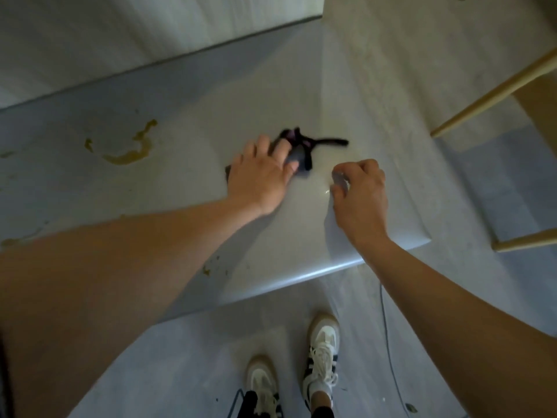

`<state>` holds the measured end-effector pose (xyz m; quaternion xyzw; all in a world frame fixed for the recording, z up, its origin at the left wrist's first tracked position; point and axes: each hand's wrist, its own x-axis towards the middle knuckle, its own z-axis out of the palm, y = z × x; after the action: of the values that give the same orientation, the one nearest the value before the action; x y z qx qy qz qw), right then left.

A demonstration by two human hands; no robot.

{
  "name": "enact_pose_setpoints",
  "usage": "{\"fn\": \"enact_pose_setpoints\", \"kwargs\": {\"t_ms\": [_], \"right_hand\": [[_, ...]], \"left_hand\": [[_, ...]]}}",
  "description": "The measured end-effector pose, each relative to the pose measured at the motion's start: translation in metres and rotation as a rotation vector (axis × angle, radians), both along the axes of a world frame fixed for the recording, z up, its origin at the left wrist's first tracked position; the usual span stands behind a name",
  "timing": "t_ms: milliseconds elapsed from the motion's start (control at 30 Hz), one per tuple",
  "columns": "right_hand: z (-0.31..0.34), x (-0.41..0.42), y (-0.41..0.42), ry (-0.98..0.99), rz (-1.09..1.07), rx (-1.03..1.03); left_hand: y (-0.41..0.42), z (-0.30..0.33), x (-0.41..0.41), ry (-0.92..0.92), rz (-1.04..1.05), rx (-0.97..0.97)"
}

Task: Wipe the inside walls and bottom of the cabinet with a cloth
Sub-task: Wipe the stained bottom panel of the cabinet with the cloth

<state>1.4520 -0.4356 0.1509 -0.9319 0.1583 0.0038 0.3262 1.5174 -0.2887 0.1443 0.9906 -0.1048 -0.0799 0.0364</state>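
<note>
A dark cloth (303,150) with a purple patch and a black strap lies on a pale grey flat surface (187,125). My left hand (260,173) presses flat on the cloth's near end, fingers spread over it. To its right, my right hand (360,193) hovers just above the same surface with fingers curled and the thumb meeting the fingertips; whether it pinches anything is unclear. A yellow-brown stain (129,149) marks the surface to the left of the cloth.
The surface's rounded front edge (301,279) runs above my two white shoes (322,342) on the floor. Light wooden bars (494,95) cross the upper right. A thin cable (388,342) trails down the floor at right. Smaller brown specks (208,270) sit near the front edge.
</note>
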Motion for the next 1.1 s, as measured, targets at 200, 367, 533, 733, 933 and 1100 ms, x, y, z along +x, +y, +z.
{"fn": "enact_pose_setpoints", "kwargs": {"t_ms": [200, 367, 533, 733, 933, 1100], "right_hand": [[-0.005, -0.001, -0.009, -0.021, -0.085, -0.038], [-0.001, -0.025, -0.007, -0.008, -0.285, -0.031], [0.003, -0.040, 0.011, 0.038, -0.264, -0.020], [0.008, -0.053, 0.049, 0.108, -0.075, -0.028], [0.008, -0.066, 0.065, 0.088, -0.105, -0.059], [0.003, -0.077, 0.090, 0.062, -0.009, -0.112]], "left_hand": [[-0.037, 0.001, 0.030, 0.036, 0.247, -0.013], [-0.060, -0.004, -0.062, -0.063, -0.197, -0.090], [-0.022, 0.001, -0.049, -0.024, -0.265, -0.058], [0.021, 0.001, -0.040, 0.017, 0.130, -0.021], [0.018, 0.007, -0.113, -0.001, -0.105, -0.052], [0.089, 0.001, -0.073, -0.023, 0.014, -0.011]]}}
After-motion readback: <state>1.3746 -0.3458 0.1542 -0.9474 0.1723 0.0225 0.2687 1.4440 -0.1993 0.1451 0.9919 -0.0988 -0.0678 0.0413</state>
